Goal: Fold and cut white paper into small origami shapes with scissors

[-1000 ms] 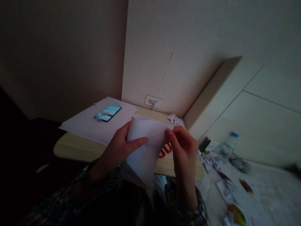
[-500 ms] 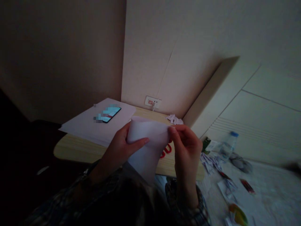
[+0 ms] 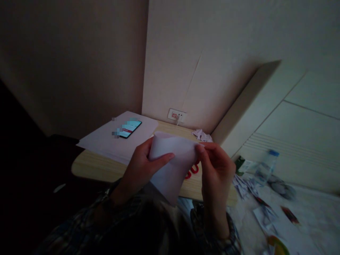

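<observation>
Between my hands, above the table, is a white sheet of paper, its top bent over in a loose curve and its lower part hanging down. My left hand grips its left side, thumb lying across the front. The thumb and fingertips of my right hand pinch its upper right corner. Red scissors handles show on the table behind the paper; their blades are hidden. Left of the paper, a lit phone rests on a stack of white paper.
The wooden table stands against a wall with a socket and a plugged-in cable. Folded paper pieces lie at its back. To the right, a bed holds a clear bottle, more folded paper and a yellow-green round thing.
The whole scene has shifted slightly right in view as the head turned. Both hands keep their hold on the paper, whose shape is nearly the same.
</observation>
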Tool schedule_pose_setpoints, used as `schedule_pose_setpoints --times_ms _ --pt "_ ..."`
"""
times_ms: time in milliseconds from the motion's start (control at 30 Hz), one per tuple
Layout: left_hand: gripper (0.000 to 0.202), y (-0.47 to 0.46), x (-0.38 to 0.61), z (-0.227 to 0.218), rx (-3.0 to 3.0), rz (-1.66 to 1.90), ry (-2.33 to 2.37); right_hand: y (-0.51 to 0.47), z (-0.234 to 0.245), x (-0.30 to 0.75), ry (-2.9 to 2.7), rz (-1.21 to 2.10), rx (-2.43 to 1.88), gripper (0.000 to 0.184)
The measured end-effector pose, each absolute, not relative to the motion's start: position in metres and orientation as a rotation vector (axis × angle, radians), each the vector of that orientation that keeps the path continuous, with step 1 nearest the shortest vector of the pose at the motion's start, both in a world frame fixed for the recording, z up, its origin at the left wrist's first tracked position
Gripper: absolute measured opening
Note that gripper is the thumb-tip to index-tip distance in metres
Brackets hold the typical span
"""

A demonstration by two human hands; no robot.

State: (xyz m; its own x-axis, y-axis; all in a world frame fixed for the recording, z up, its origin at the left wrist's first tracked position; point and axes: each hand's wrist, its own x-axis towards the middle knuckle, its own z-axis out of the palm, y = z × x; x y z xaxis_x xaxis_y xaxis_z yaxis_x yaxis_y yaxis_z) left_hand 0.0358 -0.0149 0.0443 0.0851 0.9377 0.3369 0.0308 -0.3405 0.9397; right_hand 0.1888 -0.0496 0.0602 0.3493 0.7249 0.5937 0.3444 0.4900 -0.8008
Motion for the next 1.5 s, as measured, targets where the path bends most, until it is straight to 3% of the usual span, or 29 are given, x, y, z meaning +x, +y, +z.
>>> schedule_pose_setpoints --times_ms 300,833,1267,1500 --pt "0.013 -0.011 0.031 0.067 1.602 1.488 0.865 -0.056 0.061 0.188 -1.283 0.364 -1.080 0.017" --pt "0.009 0.003 0.019 0.056 1.281 1.741 0.646 -0.062 0.060 0.188 -1.288 0.341 -1.087 0.014" --pt "0.009 0.000 0.017 0.057 1.493 1.891 0.669 -0.060 0.055 0.191 -1.337 0.354 -1.111 0.016" --pt "0.009 -0.008 0.016 0.065 1.741 1.922 0.781 -0.055 0.062 0.196 -1.530 0.229 -1.157 0.005"
